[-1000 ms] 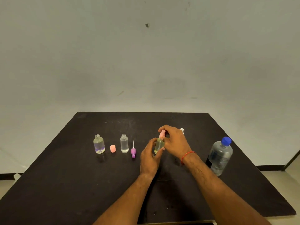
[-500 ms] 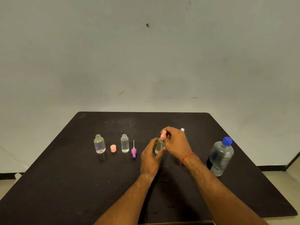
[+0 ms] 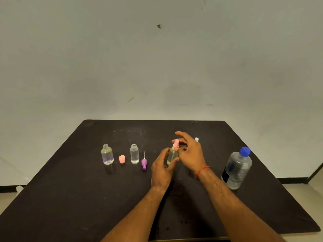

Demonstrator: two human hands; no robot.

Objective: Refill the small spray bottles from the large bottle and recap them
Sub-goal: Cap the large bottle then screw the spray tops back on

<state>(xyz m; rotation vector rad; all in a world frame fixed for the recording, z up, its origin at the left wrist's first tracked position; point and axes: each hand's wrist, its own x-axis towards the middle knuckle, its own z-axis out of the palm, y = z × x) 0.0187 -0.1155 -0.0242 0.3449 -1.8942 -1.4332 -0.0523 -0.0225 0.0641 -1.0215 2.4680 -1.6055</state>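
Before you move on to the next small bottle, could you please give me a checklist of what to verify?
1. Yellowish bottle upright in the left hand: ok.
2. Pink spray head sitting on its neck: ok. Whether it is screwed fully tight: cannot tell.
3. Right hand free, fingers spread: ok.
4. Rounder uncapped bottle and slim uncapped bottle upright with open necks: ok.
5. Pink cap and purple spray head lying on the table beside them: ok.
6. Large bottle ready to pour: not ok, its blue cap is on.
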